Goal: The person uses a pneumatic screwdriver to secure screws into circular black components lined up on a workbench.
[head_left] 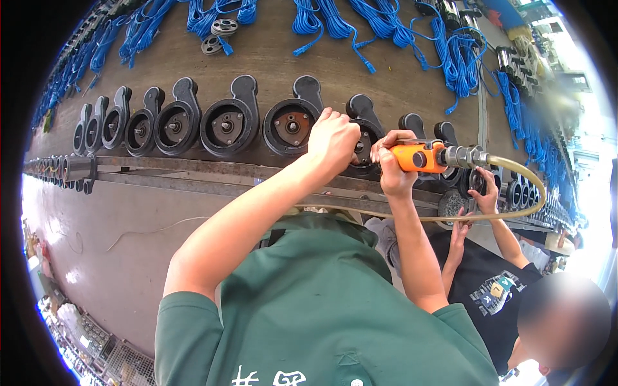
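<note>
Right hand (394, 168) fingers wrapped around orange air tool (421, 156); left hand (333, 136) fingers curled on black housing (365, 132) at nine o'clock of tool.

Counter (270, 64) – dull brown board, matt, scuffed, with a worn grey metal rail (193, 170) along its front edge. Pump housings (228, 119) – black, cast-looking, semi-matt, with bare metal hubs in rusty brown centres. Air tool (418, 156) in the right hand (394, 168) – glossy orange plastic body, bright metal fitting at the rear, smooth yellowish translucent hose (515, 174). Left hand (333, 138) bare skin on a black housing. Blue cables (380, 26) – smooth plastic sheath, slight sheen. Green shirt (322, 302) – matt woven cloth; co-worker's black shirt (483, 289) – matt cloth with a printed patch. Floor (96, 238) – smooth grey concrete, faintly shiny.
</note>
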### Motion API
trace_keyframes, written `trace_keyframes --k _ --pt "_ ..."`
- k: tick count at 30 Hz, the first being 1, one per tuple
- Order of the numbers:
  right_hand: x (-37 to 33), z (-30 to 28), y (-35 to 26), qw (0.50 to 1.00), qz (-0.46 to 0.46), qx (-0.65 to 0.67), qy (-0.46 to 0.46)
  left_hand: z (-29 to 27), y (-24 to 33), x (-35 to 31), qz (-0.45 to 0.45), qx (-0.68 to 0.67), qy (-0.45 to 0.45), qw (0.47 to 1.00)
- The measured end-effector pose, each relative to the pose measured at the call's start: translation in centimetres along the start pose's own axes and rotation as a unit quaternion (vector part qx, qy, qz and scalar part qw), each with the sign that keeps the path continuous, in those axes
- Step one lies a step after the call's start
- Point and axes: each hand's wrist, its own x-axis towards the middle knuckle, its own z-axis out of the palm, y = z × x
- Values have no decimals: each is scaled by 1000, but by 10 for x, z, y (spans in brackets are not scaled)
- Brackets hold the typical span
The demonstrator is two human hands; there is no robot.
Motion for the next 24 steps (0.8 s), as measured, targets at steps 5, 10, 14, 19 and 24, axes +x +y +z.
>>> trace_keyframes --k 5,10,14,19,24 --pt "-2 -3 5 1000 -2 6 1 0 3 -2 -8 -4 2 1000" --pt "-3 -4 4 1000 -5 -16 7 5 8 -24 10 -91 217 972" --pt "9 -15 -4 999 -22 41 15 1 36 -78 -184 -277 160 929" --pt "44 -12 2 996 -52 46 58 52 35 -70 -376 -543 43 749" --pt "53 -9 19 995 -51 51 75 55 31 -39 -419 -525 58 738"
